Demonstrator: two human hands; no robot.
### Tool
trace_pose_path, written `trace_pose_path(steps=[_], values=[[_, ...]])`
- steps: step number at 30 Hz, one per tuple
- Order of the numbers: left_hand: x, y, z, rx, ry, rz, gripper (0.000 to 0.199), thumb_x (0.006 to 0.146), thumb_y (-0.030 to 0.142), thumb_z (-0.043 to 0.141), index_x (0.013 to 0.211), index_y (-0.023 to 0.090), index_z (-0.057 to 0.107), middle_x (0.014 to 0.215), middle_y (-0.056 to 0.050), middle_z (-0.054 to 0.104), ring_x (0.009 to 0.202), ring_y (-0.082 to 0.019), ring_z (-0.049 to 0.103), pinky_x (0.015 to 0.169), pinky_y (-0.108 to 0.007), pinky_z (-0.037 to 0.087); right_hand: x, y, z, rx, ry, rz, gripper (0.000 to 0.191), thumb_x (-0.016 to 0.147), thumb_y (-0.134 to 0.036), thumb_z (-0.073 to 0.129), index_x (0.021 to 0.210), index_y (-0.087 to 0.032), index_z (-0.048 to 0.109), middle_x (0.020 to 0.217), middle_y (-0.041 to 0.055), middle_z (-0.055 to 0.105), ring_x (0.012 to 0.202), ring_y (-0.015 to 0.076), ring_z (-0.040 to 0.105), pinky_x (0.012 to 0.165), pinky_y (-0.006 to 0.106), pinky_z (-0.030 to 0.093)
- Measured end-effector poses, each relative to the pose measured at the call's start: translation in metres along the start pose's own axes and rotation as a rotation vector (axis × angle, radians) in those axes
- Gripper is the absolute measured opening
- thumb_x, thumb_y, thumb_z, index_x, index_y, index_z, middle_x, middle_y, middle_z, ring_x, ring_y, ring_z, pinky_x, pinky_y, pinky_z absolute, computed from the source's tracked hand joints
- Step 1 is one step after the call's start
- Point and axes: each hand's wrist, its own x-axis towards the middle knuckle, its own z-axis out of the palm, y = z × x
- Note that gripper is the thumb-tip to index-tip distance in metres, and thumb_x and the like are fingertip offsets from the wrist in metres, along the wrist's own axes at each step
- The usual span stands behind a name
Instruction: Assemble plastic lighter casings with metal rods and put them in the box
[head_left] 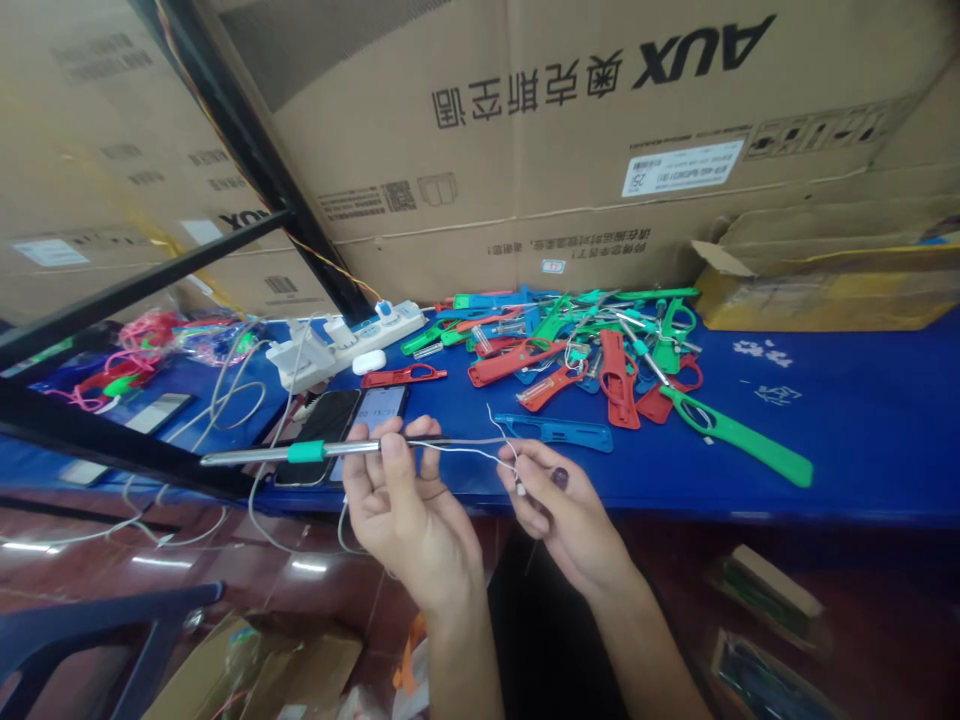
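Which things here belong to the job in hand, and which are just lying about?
Seemingly in the job:
metal rod, in left hand
white cord, at right hand
coloured plastic parts

Probably just lying about:
black phone
power strip
small white case
cardboard box

Metal tube [251, 456]: part hidden in left hand [409, 495] | dark-ended item [559, 478]: mostly hidden by right hand [562, 515] | lit phone [384, 403] beyond left hand: partly covered | white bits [778, 394] right of right hand: too small | floor boxes [776, 585] below right hand: blurred
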Motion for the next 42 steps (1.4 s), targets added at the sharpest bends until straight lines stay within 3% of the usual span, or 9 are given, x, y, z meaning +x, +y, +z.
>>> trace_pose_path(steps=[9,15,18,25,31,37,42], values=[[0.0,-0.003,0.0,0.055,-0.042,-0.071,0.03,0.088,0.026,0.077,0.115,0.021,0.064,0.105,-0.002,0.071,0.084,-0.012,0.074,0.072,-0.02,0.057,-0.005,-0.006,-0.006,-0.263,0.075,-0.131,0.022,0.096,-0.043,0.065,0.101,-0.021,0.07,0.078,-0.002,0.06,0.045,0.0024,0.026,0.043,0.024,0.015],[0.002,-0.006,0.0,0.085,-0.08,-0.104,0.032,0.087,0.024,0.078,0.116,0.02,0.065,0.104,-0.002,0.073,0.083,-0.012,0.075,0.074,-0.021,0.059,-0.004,-0.011,-0.012,-0.191,0.137,-0.19,0.017,0.1,-0.039,0.061,0.099,-0.023,0.066,0.083,-0.0034,0.06,0.043,0.0008,0.026,0.044,0.024,0.016],[0.003,-0.009,-0.002,0.13,-0.153,-0.137,0.034,0.087,0.025,0.078,0.118,0.02,0.065,0.104,-0.003,0.074,0.082,-0.013,0.076,0.075,-0.021,0.059,-0.004,-0.012,-0.015,-0.225,0.118,-0.223,0.017,0.101,-0.037,0.06,0.094,-0.023,0.065,0.087,-0.0033,0.06,0.044,0.0007,0.03,0.046,0.025,0.02],[0.007,-0.014,-0.005,0.163,-0.228,-0.213,0.042,0.084,0.026,0.081,0.122,0.018,0.065,0.109,-0.007,0.076,0.079,-0.013,0.076,0.078,-0.025,0.06,-0.006,-0.011,-0.023,-0.277,0.11,-0.283,0.024,0.101,-0.037,0.06,0.084,-0.021,0.064,0.073,-0.0051,0.048,0.048,0.0043,0.029,0.049,0.027,0.021],[0.008,-0.011,-0.004,0.127,-0.298,-0.435,0.043,0.084,0.027,0.081,0.123,0.017,0.065,0.117,-0.011,0.077,0.079,-0.015,0.077,0.075,-0.023,0.061,-0.008,-0.016,-0.025,-0.452,0.015,-0.162,0.029,0.099,-0.043,0.062,0.082,-0.019,0.063,0.065,-0.0055,0.045,0.052,0.0064,0.031,0.05,0.026,0.023],[0.005,-0.009,-0.002,0.104,-0.373,-0.476,0.043,0.089,0.03,0.077,0.127,0.02,0.062,0.119,-0.011,0.076,0.076,-0.017,0.078,0.073,-0.028,0.064,-0.009,-0.021,-0.024,-0.541,-0.023,-0.132,0.032,0.098,-0.045,0.062,0.08,-0.019,0.064,0.064,-0.0045,0.048,0.057,0.0081,0.039,0.054,0.025,0.028],[0.003,-0.009,-0.001,0.086,-0.395,-0.486,0.039,0.091,0.03,0.074,0.126,0.018,0.061,0.115,-0.01,0.077,0.075,-0.017,0.077,0.071,-0.027,0.064,-0.009,-0.022,-0.025,-0.514,-0.009,-0.119,0.032,0.097,-0.045,0.064,0.078,-0.019,0.062,0.064,-0.0054,0.046,0.055,0.0073,0.033,0.051,0.025,0.025]])
